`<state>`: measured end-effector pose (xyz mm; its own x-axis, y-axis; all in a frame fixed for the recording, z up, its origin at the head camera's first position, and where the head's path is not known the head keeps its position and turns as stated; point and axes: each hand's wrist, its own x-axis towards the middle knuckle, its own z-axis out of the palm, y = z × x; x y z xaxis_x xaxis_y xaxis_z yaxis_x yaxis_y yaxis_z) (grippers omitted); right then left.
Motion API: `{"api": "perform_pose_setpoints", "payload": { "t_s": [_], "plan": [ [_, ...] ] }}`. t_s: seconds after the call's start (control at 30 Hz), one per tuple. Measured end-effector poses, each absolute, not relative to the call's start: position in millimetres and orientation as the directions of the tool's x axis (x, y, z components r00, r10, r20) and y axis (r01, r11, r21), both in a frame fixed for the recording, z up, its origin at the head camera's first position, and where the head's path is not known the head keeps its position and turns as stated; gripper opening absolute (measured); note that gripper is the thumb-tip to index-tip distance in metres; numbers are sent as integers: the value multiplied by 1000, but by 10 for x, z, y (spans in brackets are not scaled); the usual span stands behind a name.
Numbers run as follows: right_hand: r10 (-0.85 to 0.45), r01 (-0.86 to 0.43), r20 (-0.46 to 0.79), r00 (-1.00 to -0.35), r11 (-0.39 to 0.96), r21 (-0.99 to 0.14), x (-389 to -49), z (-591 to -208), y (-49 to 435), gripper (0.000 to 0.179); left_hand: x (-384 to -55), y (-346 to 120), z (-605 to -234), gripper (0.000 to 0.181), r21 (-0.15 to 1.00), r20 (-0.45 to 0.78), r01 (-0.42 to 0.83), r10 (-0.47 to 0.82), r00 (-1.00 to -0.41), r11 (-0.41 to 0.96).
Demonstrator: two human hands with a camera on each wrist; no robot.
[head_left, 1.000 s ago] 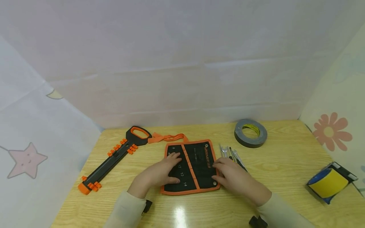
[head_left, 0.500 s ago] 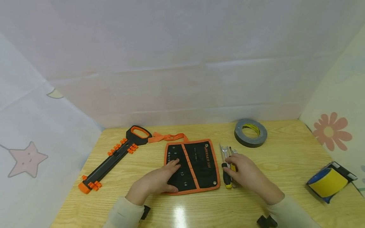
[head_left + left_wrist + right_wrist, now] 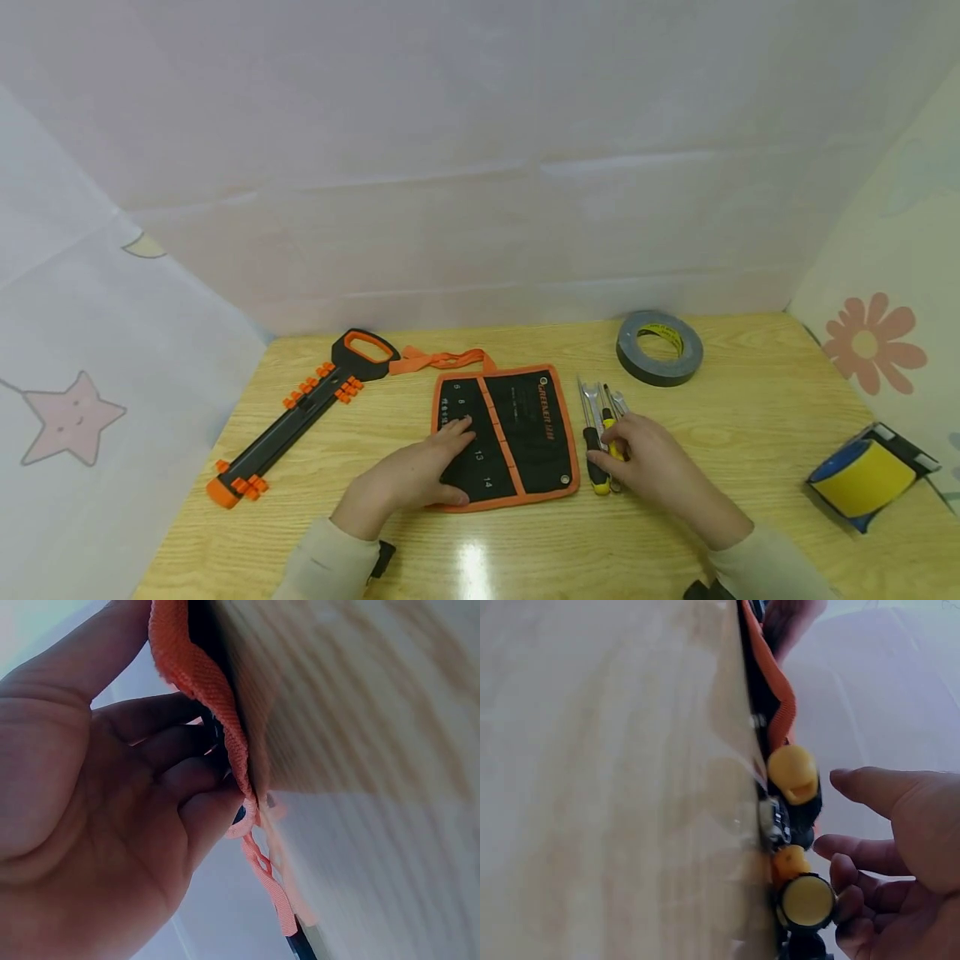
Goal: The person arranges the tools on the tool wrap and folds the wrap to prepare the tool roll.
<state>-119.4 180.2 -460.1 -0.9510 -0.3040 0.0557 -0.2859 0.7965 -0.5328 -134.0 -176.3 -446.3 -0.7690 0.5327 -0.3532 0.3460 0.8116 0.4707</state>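
Observation:
A black fabric tool pouch [image 3: 529, 442] with orange edging and printed sizes lies flat in the middle of the table. My left hand [image 3: 416, 471] rests on its left half, fingers spread; in the left wrist view the fingertips touch the cloth near the orange border [image 3: 214, 697]. Right of the pouch lies a row of screwdrivers and wrenches. The nearest screwdriver [image 3: 596, 460] has a black handle with a yellow end. Over the row hovers my right hand [image 3: 656, 467], fingers loosely bent beside a yellow-and-black screwdriver [image 3: 612, 437], thumb apart from them. Whether the fingertips touch the tools is unclear.
A black holder with orange clips [image 3: 300, 425] lies at the left, near the pouch's orange tie [image 3: 442, 362]. A grey tape roll [image 3: 660, 350] is at the back right. Farther right stands a blue-and-yellow item [image 3: 862, 483]. Cloth walls border the table.
My right hand has moved from the pouch's right edge rightward to the tools, uncovering the black-handled screwdriver. My left hand has shifted slightly and stays on the pouch.

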Motion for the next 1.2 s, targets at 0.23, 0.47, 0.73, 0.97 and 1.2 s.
{"api": "perform_pose_setpoints", "payload": {
  "t_s": [0.23,0.47,0.73,0.97,1.2],
  "plan": [
    [-280,-227,-22,-960,817,-530,-1175,-4639,1753,31,-1322,-1769,-4463,92,476,-357,343,535,-766,810],
    [-306,-262,-8,-952,827,-497,-1199,-4647,1734,41,-1305,-1762,-4453,93,483,-356,340,536,-766,807],
    [-314,-290,32,-949,827,-482,-1225,-4667,1701,48,-1309,-1771,-4439,94,479,-352,342,534,-768,808],
    [-337,-321,66,-939,794,-517,-1234,-4667,1659,62,-1323,-1770,-4452,92,473,-354,343,532,-769,811],
    [-281,-254,29,-959,814,-523,-1239,-4657,1632,63,-1339,-1766,-4452,93,481,-349,343,536,-769,807]
  ]
}}
